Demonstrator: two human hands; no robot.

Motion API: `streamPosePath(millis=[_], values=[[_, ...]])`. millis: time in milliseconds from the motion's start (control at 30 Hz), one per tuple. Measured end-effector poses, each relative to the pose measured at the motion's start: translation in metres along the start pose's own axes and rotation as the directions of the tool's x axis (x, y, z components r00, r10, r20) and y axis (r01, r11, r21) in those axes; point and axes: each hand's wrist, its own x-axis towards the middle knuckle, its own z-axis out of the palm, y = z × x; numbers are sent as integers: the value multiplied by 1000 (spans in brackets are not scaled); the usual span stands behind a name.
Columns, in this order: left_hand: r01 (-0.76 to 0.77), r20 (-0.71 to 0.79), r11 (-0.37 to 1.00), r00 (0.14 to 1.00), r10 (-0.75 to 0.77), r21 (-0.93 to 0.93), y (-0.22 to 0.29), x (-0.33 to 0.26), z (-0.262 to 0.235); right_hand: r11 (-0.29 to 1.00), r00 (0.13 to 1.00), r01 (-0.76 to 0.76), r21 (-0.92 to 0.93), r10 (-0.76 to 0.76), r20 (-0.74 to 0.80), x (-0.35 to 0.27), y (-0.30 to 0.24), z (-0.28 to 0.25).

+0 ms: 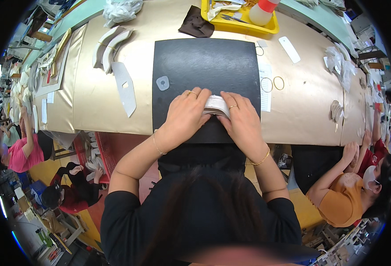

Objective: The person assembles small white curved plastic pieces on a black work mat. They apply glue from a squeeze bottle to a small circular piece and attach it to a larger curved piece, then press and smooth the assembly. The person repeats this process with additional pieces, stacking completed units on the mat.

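Observation:
Between my two hands, over the near part of a black mat (195,62), is a bent stack of thin white and brown pieces (216,105). My left hand (187,111) has its fingers closed on the stack's left end. On the right end my right hand (240,116) grips it the same way, thumb underneath. The stack arches upward in the middle. A small grey rounded piece with a hole (162,83) lies on the mat to the left of my hands.
Left of the mat lie curved banded stacks (111,46) and a flat grey-white template (125,88). A yellow tray (244,27) with tools and a bottle stands at the back, beside a dark cloth (196,22). Rubber bands (278,83) lie right. Other people sit on both sides.

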Motion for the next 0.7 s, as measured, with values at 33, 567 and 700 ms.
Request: streamPosePath(millis=[33, 567, 700], values=[[3, -18, 1000, 1000, -3, 11, 1, -1, 0, 1000, 1000, -4, 7, 4, 1, 0, 0, 0], [-14, -27, 996, 1000, 12, -84, -3, 2, 2, 998, 999, -50, 25, 50, -6, 1, -1, 5], [-39, -38, 998, 999, 37, -52, -2, 4, 2, 999, 997, -32, 11, 33, -63, 1, 1, 10]])
